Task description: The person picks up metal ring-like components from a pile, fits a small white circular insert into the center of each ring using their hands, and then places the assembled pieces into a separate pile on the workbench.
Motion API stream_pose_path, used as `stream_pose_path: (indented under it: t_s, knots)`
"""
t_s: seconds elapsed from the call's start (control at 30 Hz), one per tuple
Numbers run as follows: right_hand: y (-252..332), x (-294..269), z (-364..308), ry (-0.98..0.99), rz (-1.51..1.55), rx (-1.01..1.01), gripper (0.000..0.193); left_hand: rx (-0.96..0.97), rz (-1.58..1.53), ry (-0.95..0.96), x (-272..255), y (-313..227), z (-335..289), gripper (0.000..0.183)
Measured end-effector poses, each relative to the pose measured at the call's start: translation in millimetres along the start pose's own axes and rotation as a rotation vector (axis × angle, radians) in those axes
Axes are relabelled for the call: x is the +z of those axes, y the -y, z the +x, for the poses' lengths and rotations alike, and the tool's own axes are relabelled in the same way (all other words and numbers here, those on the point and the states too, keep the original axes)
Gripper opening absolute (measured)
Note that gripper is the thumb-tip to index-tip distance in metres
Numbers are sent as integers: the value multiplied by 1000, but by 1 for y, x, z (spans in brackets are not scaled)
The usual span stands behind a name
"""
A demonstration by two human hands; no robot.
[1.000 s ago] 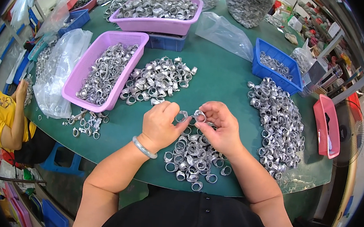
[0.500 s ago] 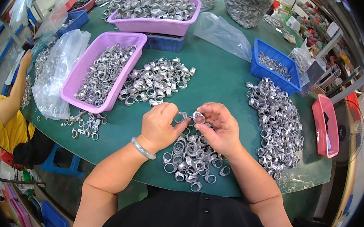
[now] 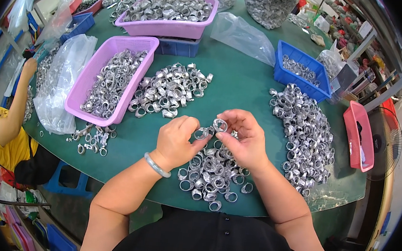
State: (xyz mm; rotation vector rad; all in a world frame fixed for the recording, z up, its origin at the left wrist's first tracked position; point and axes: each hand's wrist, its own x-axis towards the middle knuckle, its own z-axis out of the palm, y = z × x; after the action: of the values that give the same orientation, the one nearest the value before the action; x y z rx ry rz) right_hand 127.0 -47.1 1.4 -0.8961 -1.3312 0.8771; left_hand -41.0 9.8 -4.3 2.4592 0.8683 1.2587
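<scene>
My left hand (image 3: 177,140), with a pale bangle at the wrist, pinches a silver-grey metal ring (image 3: 201,133) between thumb and fingers. Close beside it, my right hand (image 3: 244,138) holds another metal ring (image 3: 219,125) between thumb and forefinger, slightly higher. Whether the two rings touch I cannot tell. Below both hands lies a loose pile of similar rings (image 3: 213,174) near the table's front edge. A second heap of rings (image 3: 171,88) lies beyond my left hand, and a long heap (image 3: 305,137) stretches along the right.
Purple baskets full of rings stand at left (image 3: 77,96) and at the back (image 3: 166,29). A blue bin (image 3: 325,94) sits at back right, a pink tray (image 3: 351,134) at the right edge. Clear plastic bags (image 3: 242,36) lie about. A person in a yellow shirt (image 3: 2,132) works at left.
The right hand and its ring have risen slightly. The ring in my left hand has turned and shifted a little lower. The whole view has moved slightly.
</scene>
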Motion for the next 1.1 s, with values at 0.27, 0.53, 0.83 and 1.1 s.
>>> stream_pose_path:
  t_s: [0.27,0.53,0.83,1.1]
  knots:
    - [-1,-1,-1,-54,84,111,35,-15,20,-29,-2,-3,1,37]
    - [1,-5,0,-9,26,180,32,-68,47,2,-1,-1,-2,39]
    - [-5,-9,3,8,-121,124,32,-168,36,264,2,-4,-1,39]
    - [-5,-1,1,-12,-129,77,34,-316,-186,415,2,0,-3,33]
